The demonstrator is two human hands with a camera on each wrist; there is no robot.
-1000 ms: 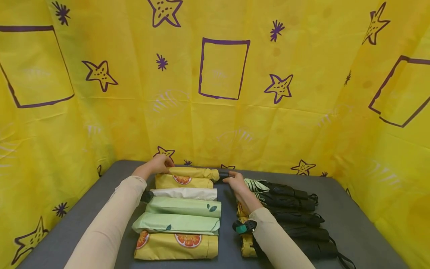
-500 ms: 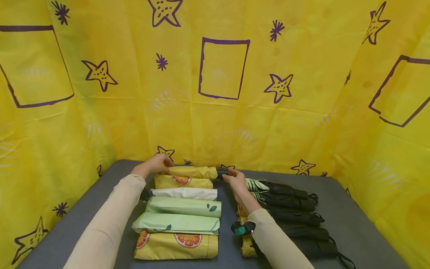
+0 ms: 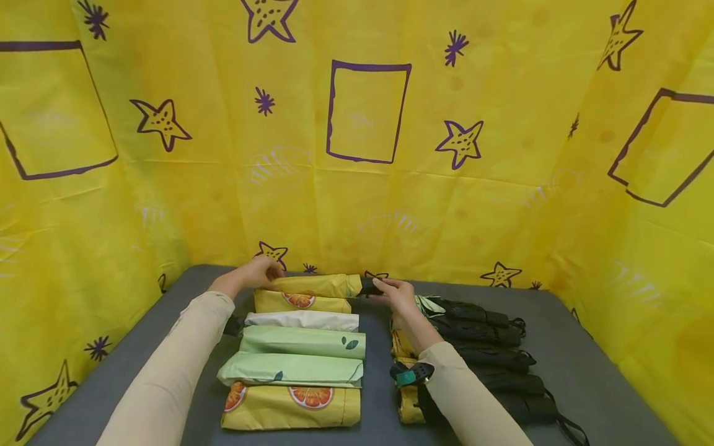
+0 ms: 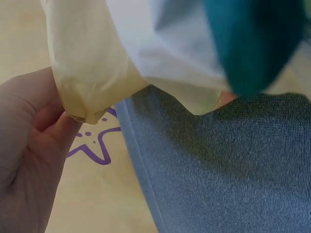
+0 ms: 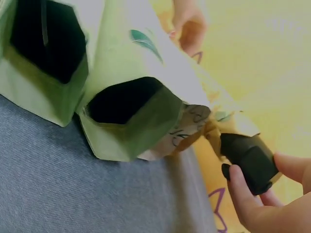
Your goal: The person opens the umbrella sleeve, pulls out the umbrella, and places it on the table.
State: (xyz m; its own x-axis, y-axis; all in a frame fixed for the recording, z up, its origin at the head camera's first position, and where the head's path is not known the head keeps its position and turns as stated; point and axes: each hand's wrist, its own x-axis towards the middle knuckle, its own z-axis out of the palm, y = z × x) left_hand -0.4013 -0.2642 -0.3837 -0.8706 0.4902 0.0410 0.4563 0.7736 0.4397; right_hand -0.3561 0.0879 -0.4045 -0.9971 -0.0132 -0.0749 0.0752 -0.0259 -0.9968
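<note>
At the back of the table, a yellow umbrella sleeve (image 3: 318, 285) lies across the hands, with a black umbrella handle (image 3: 369, 286) sticking out of its right end. My left hand (image 3: 251, 277) pinches the sleeve's left end; the left wrist view shows thumb and fingers at its gathered tip (image 4: 87, 109). My right hand (image 3: 403, 300) grips the handle between thumb and fingers, seen closely in the right wrist view around the black handle end (image 5: 252, 162). Most of the umbrella is hidden inside the sleeve.
Directly in front lie an orange-slice sleeve (image 3: 304, 301), a white one (image 3: 307, 320), two light green ones (image 3: 301, 370) and another orange-slice sleeve (image 3: 290, 409). Several folded black umbrellas (image 3: 491, 359) lie at right under my forearm. A yellow curtain (image 3: 357, 204) borders the grey table (image 3: 591, 384).
My right hand has turned and shifted slightly on the handle, its thumb now nearer the sleeve's mouth. The left hand keeps its pinch. The head view has drifted a little.
</note>
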